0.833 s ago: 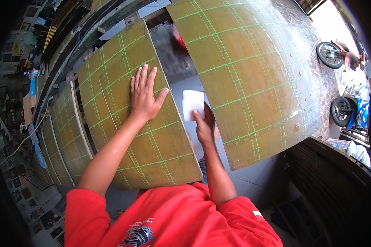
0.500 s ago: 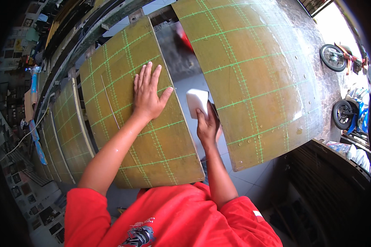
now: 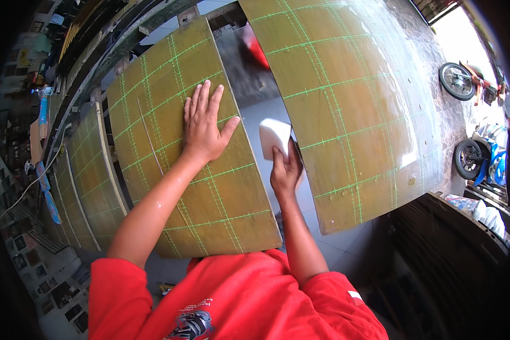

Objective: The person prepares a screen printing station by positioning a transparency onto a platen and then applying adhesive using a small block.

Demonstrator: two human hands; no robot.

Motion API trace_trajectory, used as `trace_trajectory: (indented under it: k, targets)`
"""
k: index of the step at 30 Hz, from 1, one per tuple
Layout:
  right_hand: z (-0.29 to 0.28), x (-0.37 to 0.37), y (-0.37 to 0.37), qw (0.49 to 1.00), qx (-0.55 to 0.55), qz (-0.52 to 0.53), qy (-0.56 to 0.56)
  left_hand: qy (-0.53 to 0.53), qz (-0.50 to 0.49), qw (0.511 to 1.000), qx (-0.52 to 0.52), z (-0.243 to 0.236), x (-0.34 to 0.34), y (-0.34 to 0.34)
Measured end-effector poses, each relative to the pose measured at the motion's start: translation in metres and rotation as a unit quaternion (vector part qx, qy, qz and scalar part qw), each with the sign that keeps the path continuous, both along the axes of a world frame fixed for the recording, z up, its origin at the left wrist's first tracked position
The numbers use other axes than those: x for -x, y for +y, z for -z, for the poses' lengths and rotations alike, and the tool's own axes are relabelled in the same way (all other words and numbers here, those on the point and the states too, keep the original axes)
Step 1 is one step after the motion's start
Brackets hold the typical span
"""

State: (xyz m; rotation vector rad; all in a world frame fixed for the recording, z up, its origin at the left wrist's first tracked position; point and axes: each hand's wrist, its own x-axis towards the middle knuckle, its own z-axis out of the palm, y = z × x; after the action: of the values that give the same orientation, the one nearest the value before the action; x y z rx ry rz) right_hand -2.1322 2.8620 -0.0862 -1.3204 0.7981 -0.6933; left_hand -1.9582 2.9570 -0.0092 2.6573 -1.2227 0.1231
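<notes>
1. The large right-hand panel [image 3: 357, 107], olive-yellow with a green grid of lines, lies across the upper right and reaches well past the gap; its far side looks wet and glossy.
2. The nearer panel [image 3: 209, 187], same colour and grid, lies under the left hand [image 3: 201, 127], which presses flat on it with fingers spread wide and holds nothing.
3. More such panels [image 3: 90, 170] lean in a row at the left.
4. The right hand [image 3: 286, 170] sits in the gap between the two panels, fingers closed around a white pad [image 3: 273, 136]. Compared with a moment ago the pad sits closer to the large panel's edge, so the wiping seems to run along that edge.
5. Beyond, pale floor [image 3: 351, 238] shows beneath, and parked motorcycles [image 3: 476, 153] stand outside in daylight.
</notes>
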Motion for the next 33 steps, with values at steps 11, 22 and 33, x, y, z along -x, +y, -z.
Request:
trace_trajectory:
  k: [11, 22, 33]
  targets:
    - [0.003, 0.036, 0.008, 0.994, 0.062, -0.085, 0.009, -0.004, -0.003, 1.0, 0.009, 0.003, -0.001, 0.003]
    - [0.023, 0.108, -0.008, 0.974, -0.08, -0.213, 0.02, -0.003, 0.0, 1.0, 0.008, 0.005, 0.0, 0.003]
    - [0.005, 0.151, 0.005, 0.965, -0.2, -0.171, -0.002, -0.013, 0.003, 1.0, 0.007, 0.005, 0.001, 0.002]
